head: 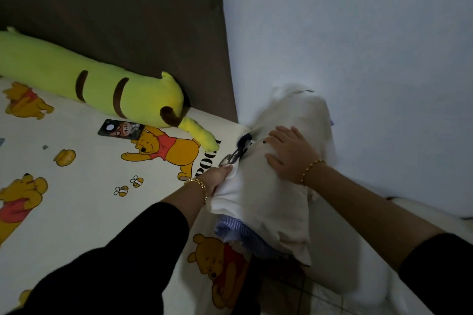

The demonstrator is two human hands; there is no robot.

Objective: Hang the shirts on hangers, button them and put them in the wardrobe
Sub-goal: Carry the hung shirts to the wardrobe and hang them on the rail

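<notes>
Head view, the only one you've got: your white shirt (pixel 271 199) is a rumpled cream-white bundle, no crisp folds anywhere. It has a bit of navy trim (pixel 246 139) on the edge facing the plush toy (pixel 102 84). There's a grey squiggle just under that trim, and honestly I can't tell if it's print or something else.

The shirt sits just past the plush's right-hand end, on the corner of the bed sheet (pixel 89 186). Its long axis runs from your body away toward the wall (pixel 358 33), roughly crosswise to the plush. The far end is bunched up against the wall. Which end is the collar? Can't say.

A blue striped shirt (pixel 238 233) pokes out from underneath it at the end nearer you.

Your left hand (pixel 218 179) is on the plush side of the shirt, fingers curled in and pinching its edge. Your right hand (pixel 289 153) lies flat on top, on the side away from the plush, fingers spread and pressing the cloth. There's a gold bracelet on each wrist and black sleeves on both arms.

Other stuff: a phone (pixel 120 128) in a cartoon case lies just in front of the plush, on your side of it. The brown headboard (pixel 115 7) is right behind the plush. One yellow limb of the plush sticks out toward the shirt, near it but not touching.
</notes>
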